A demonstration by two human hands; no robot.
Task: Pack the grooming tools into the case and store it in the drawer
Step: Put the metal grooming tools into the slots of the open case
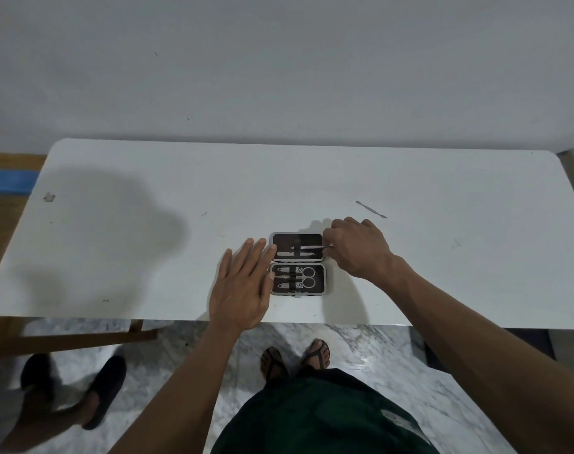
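Note:
A small grooming case (323,279) lies open on the white table (148,244), near the front edge. Its near half holds scissors (307,277) and two clippers under a strap. A flat tool lies in the far half. My right hand (357,247) pinches a thin metal tool (312,247) that lies across the far half under the strap. My left hand (243,286) rests flat, fingers spread, against the case's left side. One slim metal tool (371,209) lies loose on the table behind my right hand.
A wall rises right behind the table. A small scrap (49,197) sits at the table's left. Another person's feet in dark slippers (104,389) stand on the marble floor at lower left. A wooden frame (69,339) shows under the table's left end.

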